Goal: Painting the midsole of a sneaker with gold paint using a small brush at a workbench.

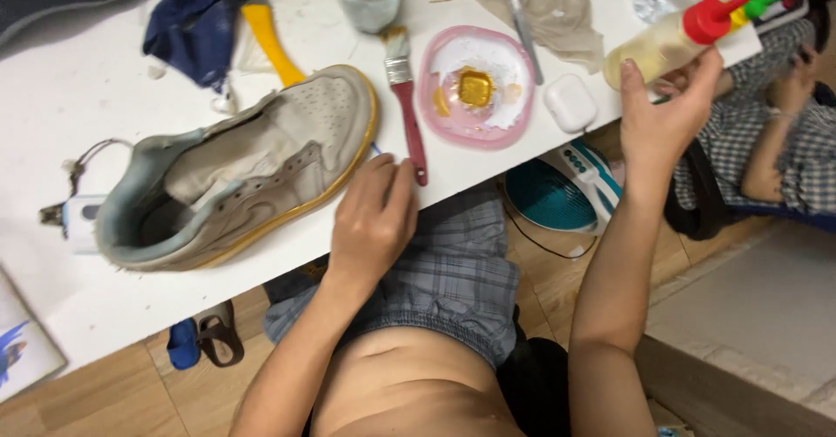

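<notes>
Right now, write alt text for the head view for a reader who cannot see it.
A person's right hand lifts a squeeze bottle with a red nozzle over a white table, while the left hand rests at the table edge beside a worn grey sneaker. A red-handled brush and pink dish lie between.

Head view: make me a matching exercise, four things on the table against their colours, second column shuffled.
Things:
1. shoe
2. paintbrush handle
3. dish rim
4. squeeze bottle cap

Colours:
A. pink
B. bright red, on a bottle of yellowish liquid held in the right hand
C. grey-white with a yellow sole edge
D. dark red, beside the left hand

Pairs: 1-C, 2-D, 3-A, 4-B
</notes>
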